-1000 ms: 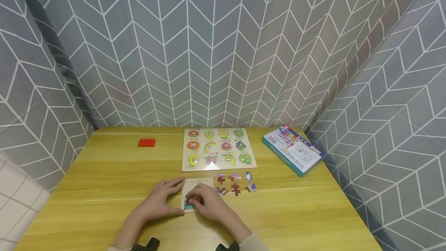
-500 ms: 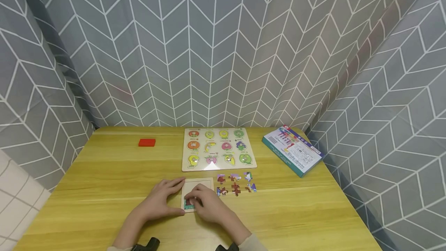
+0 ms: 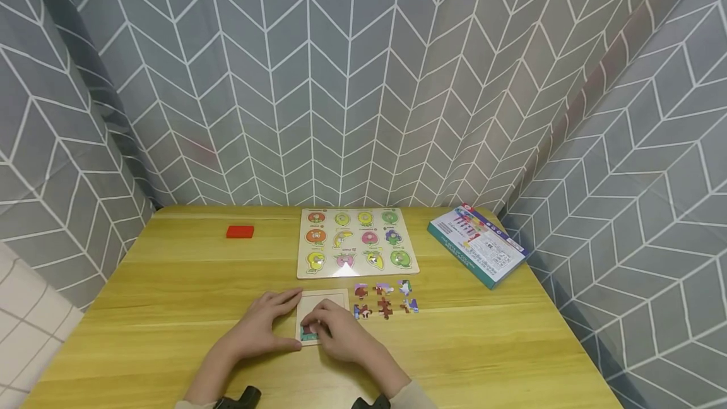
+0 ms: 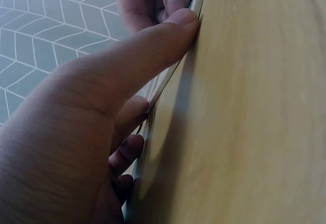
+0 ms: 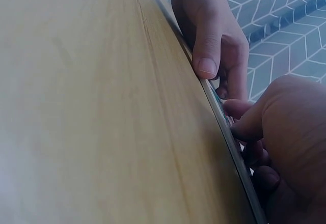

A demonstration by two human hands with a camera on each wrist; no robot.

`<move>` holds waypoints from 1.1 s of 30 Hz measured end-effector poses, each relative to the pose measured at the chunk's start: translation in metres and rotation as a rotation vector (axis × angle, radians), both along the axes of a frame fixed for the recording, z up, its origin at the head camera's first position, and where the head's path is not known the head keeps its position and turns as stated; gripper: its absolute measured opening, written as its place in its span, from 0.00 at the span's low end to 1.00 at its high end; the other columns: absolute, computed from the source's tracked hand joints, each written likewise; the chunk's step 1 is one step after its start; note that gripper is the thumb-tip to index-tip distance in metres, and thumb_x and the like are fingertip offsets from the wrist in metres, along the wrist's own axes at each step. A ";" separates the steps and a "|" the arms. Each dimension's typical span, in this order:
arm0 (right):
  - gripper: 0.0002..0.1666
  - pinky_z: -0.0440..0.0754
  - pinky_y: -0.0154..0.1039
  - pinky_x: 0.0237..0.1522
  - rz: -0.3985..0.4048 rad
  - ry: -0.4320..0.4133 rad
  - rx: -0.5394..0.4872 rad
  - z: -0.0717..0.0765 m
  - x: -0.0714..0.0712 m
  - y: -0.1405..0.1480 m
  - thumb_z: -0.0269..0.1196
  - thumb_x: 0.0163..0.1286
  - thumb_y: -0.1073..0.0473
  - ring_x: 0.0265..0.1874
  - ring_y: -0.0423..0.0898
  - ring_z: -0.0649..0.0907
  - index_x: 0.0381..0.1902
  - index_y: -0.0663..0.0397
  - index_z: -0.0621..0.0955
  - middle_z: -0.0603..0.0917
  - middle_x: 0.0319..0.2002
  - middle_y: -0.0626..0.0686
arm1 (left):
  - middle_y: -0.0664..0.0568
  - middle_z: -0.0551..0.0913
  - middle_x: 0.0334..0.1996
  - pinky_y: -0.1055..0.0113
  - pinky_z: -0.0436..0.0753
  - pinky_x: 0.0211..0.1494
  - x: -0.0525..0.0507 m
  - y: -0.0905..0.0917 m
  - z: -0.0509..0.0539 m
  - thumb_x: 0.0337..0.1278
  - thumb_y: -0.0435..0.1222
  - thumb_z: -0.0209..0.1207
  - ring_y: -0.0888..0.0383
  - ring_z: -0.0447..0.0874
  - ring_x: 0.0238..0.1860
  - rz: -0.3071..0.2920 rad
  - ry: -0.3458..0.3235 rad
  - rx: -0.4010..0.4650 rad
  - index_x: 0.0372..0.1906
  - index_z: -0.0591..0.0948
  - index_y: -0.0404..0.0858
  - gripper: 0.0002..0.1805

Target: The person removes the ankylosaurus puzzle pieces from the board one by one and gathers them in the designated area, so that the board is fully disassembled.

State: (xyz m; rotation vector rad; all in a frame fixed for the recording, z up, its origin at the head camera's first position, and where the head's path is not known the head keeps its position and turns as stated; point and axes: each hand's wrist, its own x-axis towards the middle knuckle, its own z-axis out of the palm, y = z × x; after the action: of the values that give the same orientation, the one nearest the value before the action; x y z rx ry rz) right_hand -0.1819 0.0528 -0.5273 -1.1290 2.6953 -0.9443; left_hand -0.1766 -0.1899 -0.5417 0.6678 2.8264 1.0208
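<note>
A small square wooden puzzle tray [image 3: 307, 303] lies flat near the middle front of the table. Along its left side my left hand [image 3: 260, 327] holds it, thumb at the near corner and index finger at the far one. Inside the tray's near left corner sit a teal part and a dark brown part of a jigsaw piece [image 3: 307, 329]. My right hand [image 3: 343, 334] pinches at this piece with thumb and fingers, hiding much of it and the tray's right half. Several loose jigsaw pieces [image 3: 385, 309] lie in two rows right of the tray.
Behind the tray lies a fruit peg board [image 3: 356, 246] with knobbed pieces. A red block [image 3: 240, 232] is at the back left of the wooden table [image 3: 170, 283]. At the back right rests a flat printed box [image 3: 477, 245]. Patterned curtains surround the table.
Both hands stay almost in place. The right fingers shift only slightly over the jigsaw piece in the tray's near left corner.
</note>
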 end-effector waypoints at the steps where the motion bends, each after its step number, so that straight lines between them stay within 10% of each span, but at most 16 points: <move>1: 0.14 0.78 0.27 0.49 0.000 -0.002 -0.003 0.000 0.000 0.000 0.60 0.79 0.66 0.44 0.32 0.78 0.52 0.46 0.88 0.82 0.48 0.43 | 0.53 0.69 0.80 0.36 0.68 0.69 0.000 0.000 0.000 0.45 0.66 0.76 0.50 0.69 0.65 0.000 -0.002 0.002 0.78 0.73 0.41 0.57; 33: 0.16 0.78 0.24 0.45 0.086 -0.059 -0.011 0.003 -0.007 0.007 0.71 0.74 0.57 0.39 0.29 0.76 0.57 0.49 0.87 0.82 0.45 0.43 | 0.52 0.68 0.80 0.40 0.70 0.67 0.000 0.000 0.001 0.46 0.67 0.75 0.53 0.69 0.62 0.001 -0.003 -0.021 0.79 0.72 0.43 0.57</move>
State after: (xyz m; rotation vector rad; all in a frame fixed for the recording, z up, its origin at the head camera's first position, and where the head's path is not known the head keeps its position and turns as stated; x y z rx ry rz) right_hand -0.1885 0.0594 -0.5247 -1.1891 2.5761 -0.9642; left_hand -0.1768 -0.1895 -0.5410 0.6627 2.8305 0.9905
